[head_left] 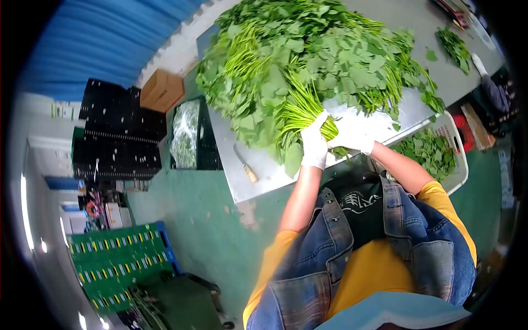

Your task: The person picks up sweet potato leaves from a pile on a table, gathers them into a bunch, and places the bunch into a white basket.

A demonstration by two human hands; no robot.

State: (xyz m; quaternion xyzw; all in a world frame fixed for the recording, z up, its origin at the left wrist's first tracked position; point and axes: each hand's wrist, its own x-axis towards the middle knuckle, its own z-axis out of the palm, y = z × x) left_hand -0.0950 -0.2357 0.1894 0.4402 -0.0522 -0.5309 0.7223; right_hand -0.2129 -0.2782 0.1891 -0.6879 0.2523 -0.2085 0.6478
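My left hand [315, 144], in a white glove, is closed round the stems of a bunch of leafy greens [302, 107] at the near edge of the metal table [275, 179]. My right hand [353, 133], also gloved in white, is closed on the stem ends of the same bunch, close beside my left hand. A large heap of greens [352, 60] lies behind and around the bunch. To the left of my hands, a knife [246, 165] with a wooden handle lies on the table.
Right of me stands a white basket [461, 154] holding loose leaves. A small bunch [454, 47] lies at the table's far right, near another person's gloved hand [479, 65]. Left are black crates [118, 132], a cardboard box [161, 91] and a plastic-wrapped bundle [186, 135].
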